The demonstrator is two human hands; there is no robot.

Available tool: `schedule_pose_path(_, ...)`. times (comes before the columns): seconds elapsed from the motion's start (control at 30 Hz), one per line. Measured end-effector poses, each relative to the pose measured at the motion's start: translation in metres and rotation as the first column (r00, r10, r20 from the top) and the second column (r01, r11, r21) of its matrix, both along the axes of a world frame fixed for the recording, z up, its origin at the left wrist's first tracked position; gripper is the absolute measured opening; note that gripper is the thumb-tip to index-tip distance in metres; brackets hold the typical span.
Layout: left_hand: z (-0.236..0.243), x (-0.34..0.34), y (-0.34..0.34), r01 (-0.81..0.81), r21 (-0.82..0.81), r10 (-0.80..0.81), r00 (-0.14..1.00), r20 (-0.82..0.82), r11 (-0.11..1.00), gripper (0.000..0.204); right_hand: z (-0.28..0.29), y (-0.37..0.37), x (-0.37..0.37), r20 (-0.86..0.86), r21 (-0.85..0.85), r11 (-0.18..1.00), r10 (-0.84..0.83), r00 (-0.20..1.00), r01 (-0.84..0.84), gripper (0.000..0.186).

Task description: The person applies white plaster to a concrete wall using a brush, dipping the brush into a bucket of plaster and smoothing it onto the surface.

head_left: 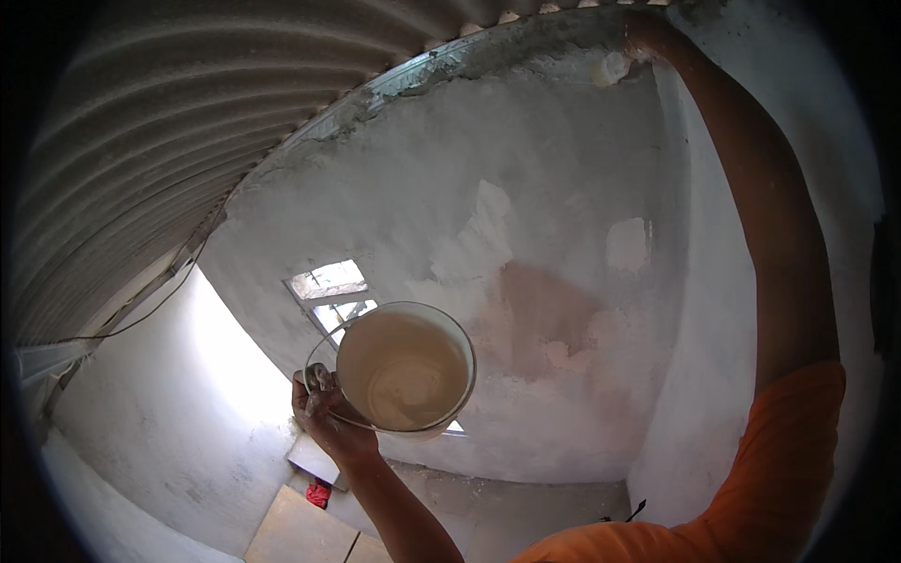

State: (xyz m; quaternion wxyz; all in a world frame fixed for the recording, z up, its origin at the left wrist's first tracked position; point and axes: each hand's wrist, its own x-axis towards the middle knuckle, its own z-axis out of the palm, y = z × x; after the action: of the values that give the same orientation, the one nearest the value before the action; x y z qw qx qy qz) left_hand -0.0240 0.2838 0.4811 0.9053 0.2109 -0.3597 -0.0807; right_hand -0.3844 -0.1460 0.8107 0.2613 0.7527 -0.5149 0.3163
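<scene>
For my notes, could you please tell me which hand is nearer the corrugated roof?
Right. The right hand is high up by the wall, just under the corrugated roof; the left hand holds the bucket well below it.

From here I see beige liquid (404, 366) beside the left fingers (317, 377) — mottled grey wall (582, 178) behind, orange sleeve (788, 436) rightward.
</scene>
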Motion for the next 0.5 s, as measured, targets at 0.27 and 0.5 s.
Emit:
schedule_pose_path(0.27, -0.014, 0.005, -0.023, 0.104, -0.074, -0.106, 0.994, -0.015, 0.992, 0.024, -0.052, 0.055, 0.009, 0.039, -0.21, 0.909, 0.376, 0.926, -0.36, 0.01)
schedule_pose_path(0.5, -0.045, 0.002, -0.063, 0.312, -0.119, -0.325, 0.939, -0.112, 0.943, 0.027, -0.153, 0.095, 0.027, -0.569, -0.129, 0.986, -0.164, 0.805, 0.11, 0.013)
